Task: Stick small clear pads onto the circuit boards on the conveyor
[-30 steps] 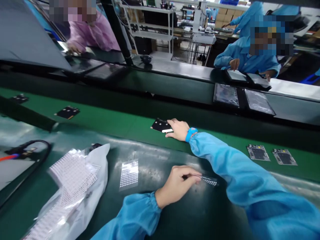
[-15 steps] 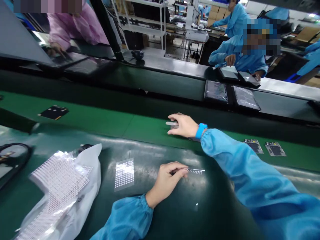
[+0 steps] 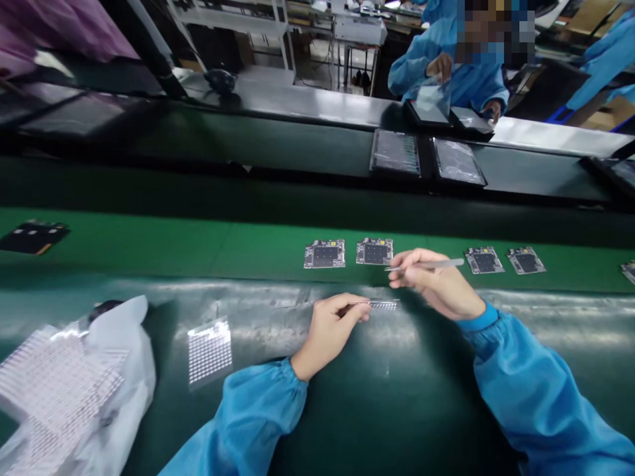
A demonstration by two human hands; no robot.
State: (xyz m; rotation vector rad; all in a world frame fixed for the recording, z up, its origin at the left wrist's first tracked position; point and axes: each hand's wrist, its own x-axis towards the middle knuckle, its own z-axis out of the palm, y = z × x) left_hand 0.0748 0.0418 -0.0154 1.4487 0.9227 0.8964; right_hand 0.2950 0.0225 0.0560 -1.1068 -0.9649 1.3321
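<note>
My left hand [image 3: 331, 325] rests on the dark bench and pinches the end of a narrow strip of small pads [image 3: 383, 305]. My right hand [image 3: 436, 284] holds silver tweezers [image 3: 427, 265], their tip pointing left just above the strip. Two circuit boards [image 3: 325, 254] [image 3: 375, 251] lie side by side on the green conveyor belt [image 3: 198, 241] right behind my hands. Both sleeves are blue.
Two more boards [image 3: 485, 260] [image 3: 526, 260] lie further right on the belt, a black board [image 3: 32, 237] at far left. A sheet of pads [image 3: 210, 351] and a white bag with pad sheets [image 3: 59, 390] sit at left. A person in blue [image 3: 446, 66] works across the line beside trays [image 3: 395, 152].
My right hand left the belt and came back to the strip with the tweezers. The black board moved off left, and two uncovered boards now lie behind my hands. The view shifted right.
</note>
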